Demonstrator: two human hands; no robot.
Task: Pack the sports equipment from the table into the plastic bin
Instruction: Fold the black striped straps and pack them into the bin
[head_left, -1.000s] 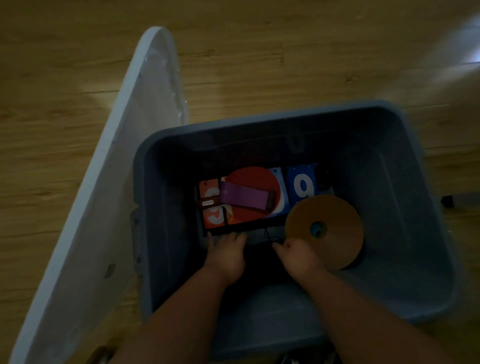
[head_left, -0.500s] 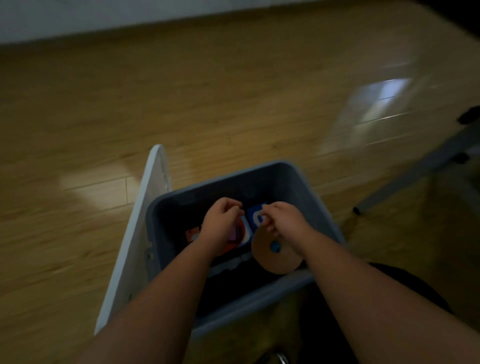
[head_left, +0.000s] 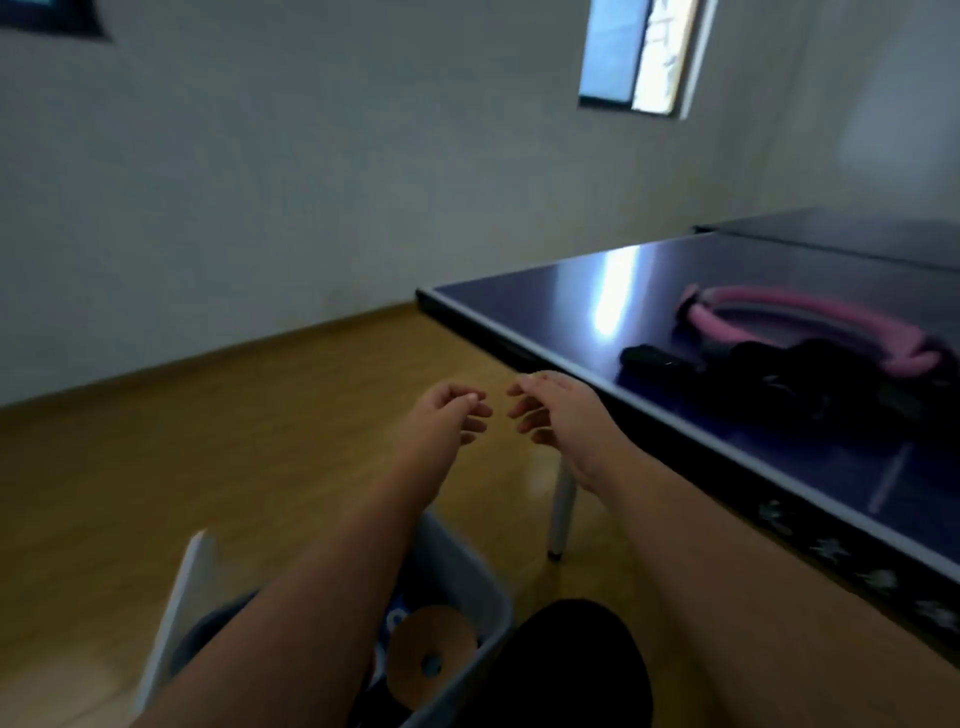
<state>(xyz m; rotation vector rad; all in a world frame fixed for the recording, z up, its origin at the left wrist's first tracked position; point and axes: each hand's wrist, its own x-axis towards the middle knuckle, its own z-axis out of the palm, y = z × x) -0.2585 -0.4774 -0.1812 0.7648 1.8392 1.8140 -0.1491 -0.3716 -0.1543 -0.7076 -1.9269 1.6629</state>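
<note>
Plainly, a pink padded ring lies flat on the blue table.

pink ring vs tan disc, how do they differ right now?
Place: the pink ring lies on the table; the tan disc sits in the bin. Shape: the pink ring is an open hoop; the tan disc is solid with a small centre hole. Shared: both are round, and neither is being held.
</note>
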